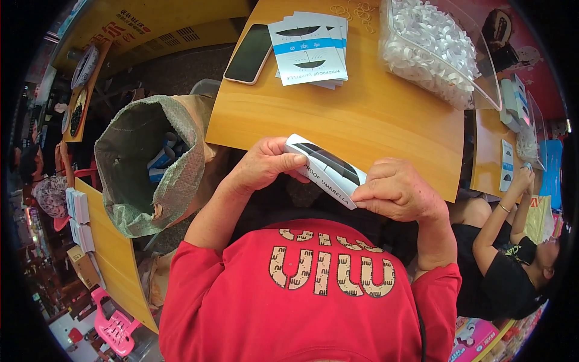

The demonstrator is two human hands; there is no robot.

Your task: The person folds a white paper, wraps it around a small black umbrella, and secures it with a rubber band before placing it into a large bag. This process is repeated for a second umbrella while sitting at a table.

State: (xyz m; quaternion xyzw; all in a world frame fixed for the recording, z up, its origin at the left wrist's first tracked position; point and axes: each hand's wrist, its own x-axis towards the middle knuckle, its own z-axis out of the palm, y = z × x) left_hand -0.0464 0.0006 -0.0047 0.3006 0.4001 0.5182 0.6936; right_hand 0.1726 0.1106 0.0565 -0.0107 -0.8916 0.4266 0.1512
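Note:
Between my two hands, a white printed card (325, 171) with a black umbrella picture is bent into a curve, just off the table's near edge. My left hand (268, 166) pinches its upper left end, thumb on top. Its lower right end is gripped by my right hand (395, 190), fingers closed round it. On the table (362, 120) lies a fanned stack of similar cards (309, 51) with a blue band. A dark-screened phone (249, 54) rests against the left of that stack.
At the table's back right stands a clear plastic bin (431, 51) full of white paper loops. A few rubber bands (360, 12) lie beside it. An open woven sack (154, 160) holding rolled cards stands at the left. Another person (509, 253) works at the right.

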